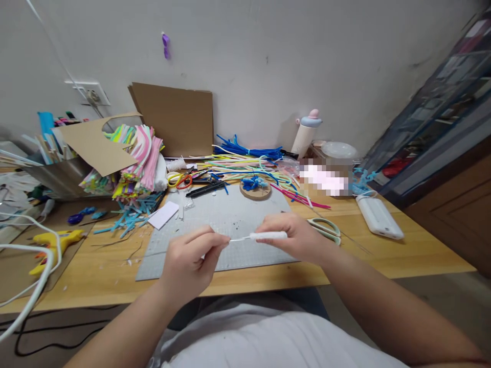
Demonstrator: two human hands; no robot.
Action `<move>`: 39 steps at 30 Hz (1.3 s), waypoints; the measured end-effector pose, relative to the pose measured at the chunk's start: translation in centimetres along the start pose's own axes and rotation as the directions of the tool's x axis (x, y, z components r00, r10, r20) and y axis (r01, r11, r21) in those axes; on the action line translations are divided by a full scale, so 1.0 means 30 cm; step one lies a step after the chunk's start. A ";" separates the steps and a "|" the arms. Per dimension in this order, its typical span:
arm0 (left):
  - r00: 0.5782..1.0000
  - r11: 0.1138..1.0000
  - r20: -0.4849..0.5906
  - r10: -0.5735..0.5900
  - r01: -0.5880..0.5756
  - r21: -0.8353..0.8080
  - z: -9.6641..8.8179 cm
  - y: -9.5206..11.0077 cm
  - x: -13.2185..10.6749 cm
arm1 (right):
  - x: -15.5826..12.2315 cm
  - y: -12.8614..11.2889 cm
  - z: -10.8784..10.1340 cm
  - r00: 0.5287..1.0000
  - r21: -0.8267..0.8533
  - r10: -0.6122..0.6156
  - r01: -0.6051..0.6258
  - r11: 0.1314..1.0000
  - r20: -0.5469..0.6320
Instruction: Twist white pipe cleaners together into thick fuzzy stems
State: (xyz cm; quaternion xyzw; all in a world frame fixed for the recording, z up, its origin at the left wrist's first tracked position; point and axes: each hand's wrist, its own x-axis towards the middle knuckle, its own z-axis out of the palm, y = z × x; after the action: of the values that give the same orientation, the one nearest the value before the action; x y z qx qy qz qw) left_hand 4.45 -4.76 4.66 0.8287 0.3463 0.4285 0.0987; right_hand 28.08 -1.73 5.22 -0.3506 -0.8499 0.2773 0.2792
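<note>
Nearest me, the worker's white shirt (261, 337), close against the table's front edge. Both forearms reach in over the wooden table (406, 255).

Left hand (194, 255): thumb and forefinger pressed together, pinching the end of a thin white strand (240, 238). Right hand (289, 234): thumb and fingers clasped on a white rod-shaped piece (271, 235), its end sticking out below the knuckles. The strand runs roughly level between the two; what the rod is, I cannot tell. Strand and piece are both above the front half of a grey cutting mat (161, 260).

Just beyond the right wrist, scissors with pale green handles (336, 228). Far left, a yellow glue gun (63, 239) on brown board. A white card (163, 215) lies across the mat's left edge, light-blue fuzzy pieces (128, 219) beside it. Right side: a white device (379, 217).

Farther back: a black pen (206, 189), then a wooden disc (255, 196) bearing a blue fuzzy shape (250, 182). Behind those, loose coloured fuzzy stems (233, 166) and a dark-blue bundle (249, 152).

Farthest: brown cardboard (176, 120) leaning on the grey wall (249, 61), a pale bottle (305, 137) upright to its right.
</note>
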 end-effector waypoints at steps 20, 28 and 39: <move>0.995 0.996 0.069 -0.076 0.080 -0.050 -0.007 -0.003 0.022 | -0.032 -0.005 0.057 0.973 -0.396 -0.218 0.169 0.903 -0.082; 0.991 0.984 0.116 -0.059 0.038 0.177 0.003 -0.026 0.005 | -0.066 -0.081 0.049 0.943 -0.540 -0.316 0.212 0.815 -0.107; 0.996 0.987 0.069 -0.053 0.063 -0.147 0.004 0.023 0.008 | -0.018 0.016 0.037 0.976 -0.138 -0.191 0.176 0.975 -0.105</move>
State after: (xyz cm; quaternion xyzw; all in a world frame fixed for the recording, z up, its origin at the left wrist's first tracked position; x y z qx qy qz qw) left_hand 4.99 -5.10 5.05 0.8221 0.3339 0.4229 0.1839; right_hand 27.88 -2.16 3.98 -0.3035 -0.8767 0.1740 0.3302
